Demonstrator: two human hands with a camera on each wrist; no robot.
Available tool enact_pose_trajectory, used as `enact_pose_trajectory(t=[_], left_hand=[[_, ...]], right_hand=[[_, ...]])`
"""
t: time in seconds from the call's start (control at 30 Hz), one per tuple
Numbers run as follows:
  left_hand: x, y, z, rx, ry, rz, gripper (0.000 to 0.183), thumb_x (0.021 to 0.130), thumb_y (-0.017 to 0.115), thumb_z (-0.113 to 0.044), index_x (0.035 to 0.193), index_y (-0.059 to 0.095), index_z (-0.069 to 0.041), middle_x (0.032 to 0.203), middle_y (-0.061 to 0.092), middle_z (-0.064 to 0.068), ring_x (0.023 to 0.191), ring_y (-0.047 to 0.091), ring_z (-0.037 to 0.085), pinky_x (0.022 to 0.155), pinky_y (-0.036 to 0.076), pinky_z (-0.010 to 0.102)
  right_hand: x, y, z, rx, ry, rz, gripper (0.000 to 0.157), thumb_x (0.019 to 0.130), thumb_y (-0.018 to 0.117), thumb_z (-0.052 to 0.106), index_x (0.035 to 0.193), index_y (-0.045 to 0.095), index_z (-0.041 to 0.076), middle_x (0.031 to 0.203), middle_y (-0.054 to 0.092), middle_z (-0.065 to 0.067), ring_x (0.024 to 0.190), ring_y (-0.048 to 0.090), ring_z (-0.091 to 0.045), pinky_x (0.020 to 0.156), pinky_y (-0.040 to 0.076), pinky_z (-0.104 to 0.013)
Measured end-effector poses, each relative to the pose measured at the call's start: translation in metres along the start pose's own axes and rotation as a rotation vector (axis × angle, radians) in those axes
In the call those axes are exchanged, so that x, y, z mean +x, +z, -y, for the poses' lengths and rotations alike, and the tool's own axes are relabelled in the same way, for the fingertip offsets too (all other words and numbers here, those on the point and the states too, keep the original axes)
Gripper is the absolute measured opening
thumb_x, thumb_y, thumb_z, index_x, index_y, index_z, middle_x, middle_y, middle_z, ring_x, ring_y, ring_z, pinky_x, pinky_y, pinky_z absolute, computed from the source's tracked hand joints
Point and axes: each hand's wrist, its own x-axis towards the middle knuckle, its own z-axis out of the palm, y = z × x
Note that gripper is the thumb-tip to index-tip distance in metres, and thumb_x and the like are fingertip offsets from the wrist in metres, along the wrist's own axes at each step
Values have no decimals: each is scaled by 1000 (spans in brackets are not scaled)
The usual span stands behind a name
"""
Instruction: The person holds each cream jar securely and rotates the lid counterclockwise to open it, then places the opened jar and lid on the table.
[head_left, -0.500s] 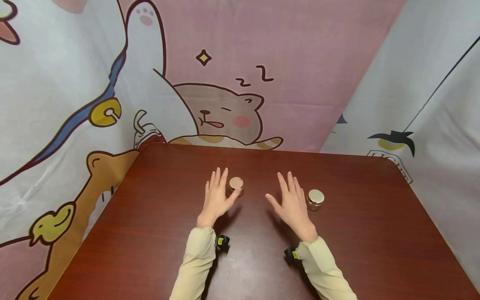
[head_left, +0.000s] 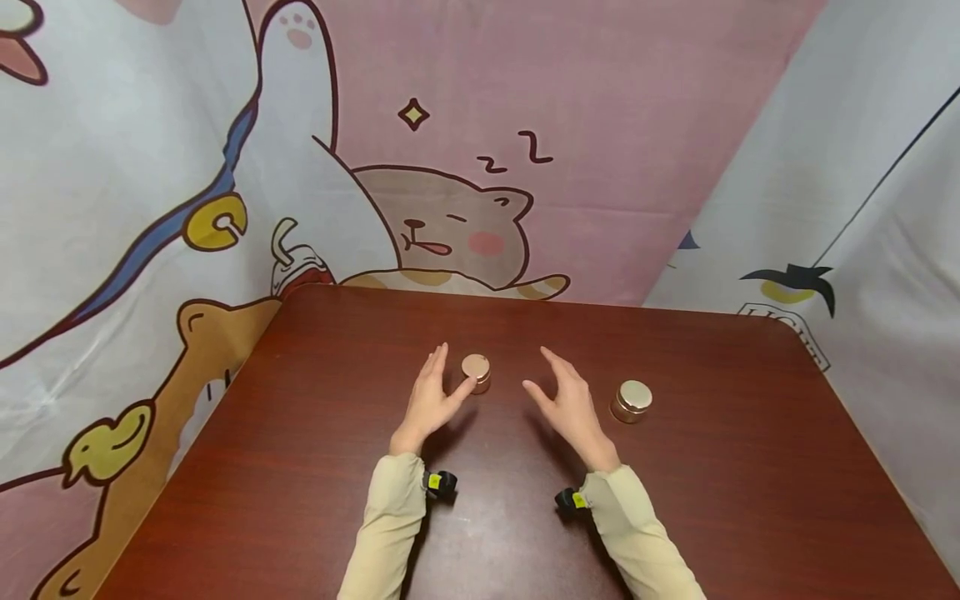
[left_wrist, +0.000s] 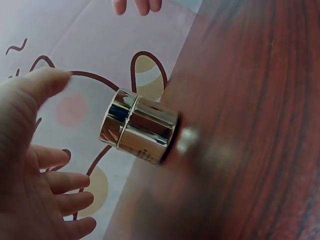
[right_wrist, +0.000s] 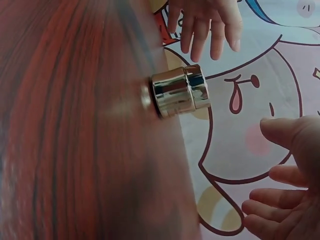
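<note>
Two small round metallic gold jars with lids stand upright on the table. My left hand [head_left: 427,406] is held with its fingers extended just left of the left jar [head_left: 476,372], its thumb overlapping the jar's edge in the head view. The left wrist view shows that jar's shiny side [left_wrist: 141,127] in front of the spread thumb and fingers. My right hand [head_left: 573,408] is between the two jars, thumb apart from the fingers and palm turned inward, holding nothing. The right jar [head_left: 632,402] is a short way to its right.
The dark reddish-brown wooden table [head_left: 750,467] has a glossy top. Behind it hangs a cloth [head_left: 600,125] printed with cartoon animals, which also runs along both sides. A small black wrist camera [head_left: 442,485] is strapped at the left cuff, another black camera [head_left: 572,502] at the right.
Both hands have turned so their palms face each other more. The right hand has moved a little left, away from the right jar. Both jars stay in place.
</note>
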Motion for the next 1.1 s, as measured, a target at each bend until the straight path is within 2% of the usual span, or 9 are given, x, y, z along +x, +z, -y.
enact_pose_trajectory(t=[0.13,0.27,0.57,0.73,0.9,1.1], left_hand=[[-1,1,5,-60,-26,-10,84,85,79,-19,149,37,17,152,41,38,142,38,54,117,34,63],[-1,4,9,-114,-50,-35,80,81,82,-12,144,44,18,145,49,38,136,47,52,113,40,60],[2,11,10,-271,-122,-48,65,80,82,1,135,53,19,132,61,36,124,59,49,107,48,57],[2,15,12,-303,-162,-51,59,79,81,4,131,58,17,128,64,34,119,63,48,104,50,56],[4,17,12,-314,-179,-68,57,78,80,6,130,59,18,125,65,34,116,65,47,100,53,55],[7,22,11,-304,-200,-56,57,78,81,5,130,59,17,123,67,33,114,66,45,98,55,53]], right_hand=[[3,9,-2,37,-18,-28,57,88,81,8,136,57,-12,133,62,-33,122,60,-49,100,51,-61],[6,17,-2,83,-19,-38,52,88,79,6,132,60,-12,129,64,-32,118,62,-48,99,51,-61],[13,33,0,256,82,5,47,90,78,3,131,61,-12,129,65,-31,117,64,-47,97,54,-59],[17,41,2,362,143,37,44,91,76,1,130,61,-12,129,64,-33,117,65,-47,99,54,-56],[22,48,6,399,199,58,41,93,75,4,129,62,-11,129,64,-32,117,65,-45,101,53,-56],[25,53,7,438,232,54,41,93,74,2,129,61,-14,129,64,-34,117,65,-46,102,52,-56]])
